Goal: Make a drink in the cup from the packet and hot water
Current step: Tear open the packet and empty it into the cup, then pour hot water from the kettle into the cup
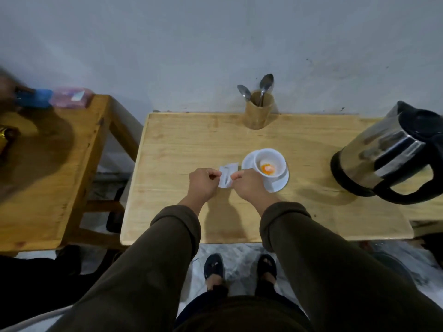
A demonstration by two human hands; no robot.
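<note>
A small white packet (226, 176) is held just above the wooden table (182, 144), pinched at its left edge by my left hand (203, 182) and at its right edge by my right hand (249, 184). Right of my hands a white cup (271, 164) stands on a white saucer (280, 184); orange powder or liquid lies at the cup's bottom. A steel kettle (386, 152) with a black handle stands at the table's right end.
A wooden holder (259, 111) with two spoons stands at the table's back edge by the wall. A second wooden table (55, 164) at the left carries a pink box (72, 98) and a blurred blue object. My feet show below the table's front edge.
</note>
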